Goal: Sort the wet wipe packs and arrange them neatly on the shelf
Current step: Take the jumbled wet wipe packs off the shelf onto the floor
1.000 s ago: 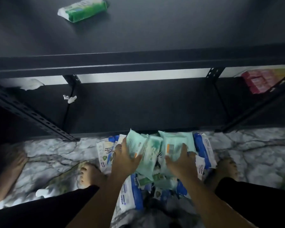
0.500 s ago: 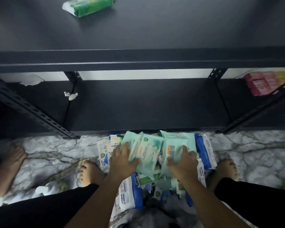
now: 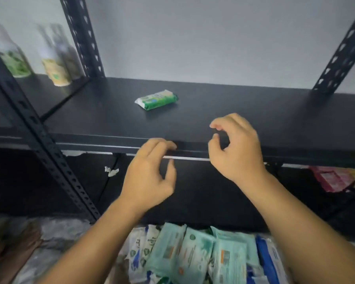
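Against a pale grey wall stood the black metal shelf [image 3: 254,111], and one green wet wipe pack [image 3: 156,100] lay alone on its upper board, askew and well back from the front edge. I held both hands at that front edge, my left hand [image 3: 150,173] lower and my right hand [image 3: 237,148] just over the board, each grip slack and empty with fingers loosely curled. Below my forearms the pile of wet wipe packs [image 3: 195,253], mint green, white and blue, lay on the marble floor [image 3: 55,232] before the shelf
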Action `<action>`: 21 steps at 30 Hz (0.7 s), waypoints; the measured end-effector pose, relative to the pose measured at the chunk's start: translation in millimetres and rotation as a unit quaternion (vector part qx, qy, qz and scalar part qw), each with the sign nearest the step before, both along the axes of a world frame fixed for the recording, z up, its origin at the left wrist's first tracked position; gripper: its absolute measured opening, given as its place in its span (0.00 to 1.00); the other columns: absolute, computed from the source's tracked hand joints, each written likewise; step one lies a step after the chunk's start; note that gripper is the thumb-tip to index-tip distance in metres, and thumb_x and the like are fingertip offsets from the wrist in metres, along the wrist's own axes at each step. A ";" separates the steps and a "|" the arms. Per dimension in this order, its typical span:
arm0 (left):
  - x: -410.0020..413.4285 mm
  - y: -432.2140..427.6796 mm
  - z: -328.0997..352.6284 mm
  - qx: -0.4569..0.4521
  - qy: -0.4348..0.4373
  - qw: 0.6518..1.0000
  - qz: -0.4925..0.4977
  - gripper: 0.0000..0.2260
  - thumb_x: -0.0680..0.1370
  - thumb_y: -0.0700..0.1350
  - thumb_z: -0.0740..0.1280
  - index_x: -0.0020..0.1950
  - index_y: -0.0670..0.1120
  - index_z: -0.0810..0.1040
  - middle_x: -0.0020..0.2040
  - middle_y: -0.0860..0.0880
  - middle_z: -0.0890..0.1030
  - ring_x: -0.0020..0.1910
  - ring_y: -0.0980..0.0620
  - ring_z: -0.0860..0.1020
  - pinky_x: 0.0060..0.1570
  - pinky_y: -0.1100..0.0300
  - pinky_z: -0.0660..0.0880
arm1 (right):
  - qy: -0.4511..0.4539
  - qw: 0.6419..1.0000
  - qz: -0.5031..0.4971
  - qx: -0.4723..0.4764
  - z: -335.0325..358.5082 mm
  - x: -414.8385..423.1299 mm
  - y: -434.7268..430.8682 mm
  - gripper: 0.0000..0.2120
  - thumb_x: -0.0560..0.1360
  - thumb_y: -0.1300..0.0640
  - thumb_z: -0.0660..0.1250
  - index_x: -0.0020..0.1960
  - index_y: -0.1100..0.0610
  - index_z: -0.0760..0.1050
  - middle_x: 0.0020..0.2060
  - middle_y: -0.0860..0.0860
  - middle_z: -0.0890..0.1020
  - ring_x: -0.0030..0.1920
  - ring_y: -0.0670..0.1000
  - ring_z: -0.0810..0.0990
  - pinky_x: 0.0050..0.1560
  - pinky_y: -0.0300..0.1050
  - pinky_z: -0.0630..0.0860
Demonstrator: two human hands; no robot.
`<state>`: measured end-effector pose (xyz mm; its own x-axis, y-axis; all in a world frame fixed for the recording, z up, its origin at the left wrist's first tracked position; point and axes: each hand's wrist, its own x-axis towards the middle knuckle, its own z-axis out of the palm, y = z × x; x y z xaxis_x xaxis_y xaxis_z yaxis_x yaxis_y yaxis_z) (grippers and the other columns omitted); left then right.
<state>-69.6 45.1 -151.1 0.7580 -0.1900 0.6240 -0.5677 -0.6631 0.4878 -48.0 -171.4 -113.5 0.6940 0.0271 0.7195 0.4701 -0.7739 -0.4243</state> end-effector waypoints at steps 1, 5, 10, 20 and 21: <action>9.9 3.9 17.9 0.008 -0.034 0.999 0.010 0.12 0.75 0.40 0.67 0.58 0.45 0.78 0.56 0.51 0.77 0.57 0.48 0.77 0.59 0.57 0.73 | 0.035 0.999 -0.004 -0.008 9.4 17.0 0.0 0.13 0.74 0.56 0.64 0.56 0.56 0.80 0.51 0.50 0.80 0.53 0.54 0.78 0.53 0.51 0.77; 75.3 17.1 63.6 0.033 -0.062 0.994 0.089 0.17 0.74 0.47 0.66 0.62 0.45 0.77 0.60 0.47 0.75 0.58 0.43 0.74 0.57 0.50 0.74 | 0.300 0.931 -0.114 -0.172 23.2 96.6 -5.1 0.24 0.80 0.42 0.55 0.74 0.47 0.67 0.72 0.54 0.68 0.72 0.59 0.67 0.70 0.61 0.64; 160.0 23.1 68.0 0.130 0.101 0.969 0.184 0.33 0.76 0.61 0.67 0.76 0.47 0.65 0.72 0.42 0.69 0.71 0.38 0.67 0.68 0.40 0.67 | 0.349 0.895 -0.161 -0.226 19.9 142.7 0.0 0.27 0.79 0.38 0.46 0.75 0.44 0.62 0.75 0.56 0.63 0.73 0.62 0.62 0.70 0.65 0.56; 185.8 22.1 55.2 0.168 0.180 0.935 0.257 0.26 0.75 0.62 0.65 0.65 0.46 0.76 0.64 0.42 0.73 0.67 0.38 0.68 0.63 0.41 0.65 | 0.327 0.906 -0.171 -0.208 16.5 149.0 -1.3 0.27 0.77 0.37 0.50 0.73 0.43 0.66 0.73 0.54 0.66 0.72 0.61 0.64 0.69 0.64 0.57; 184.2 21.6 55.5 0.162 0.181 0.937 0.253 0.25 0.74 0.61 0.65 0.65 0.46 0.76 0.63 0.43 0.74 0.66 0.38 0.68 0.63 0.42 0.65 | 0.324 0.909 -0.170 -0.198 17.1 147.4 -1.1 0.26 0.77 0.37 0.52 0.72 0.43 0.68 0.72 0.53 0.67 0.72 0.60 0.64 0.69 0.63 0.57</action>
<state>114.6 66.7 -95.5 0.9532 0.1152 0.2794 0.0225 -0.9490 0.3146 99.4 -172.5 -96.5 0.9855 -0.1000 0.1368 -0.0741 -0.9803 -0.1829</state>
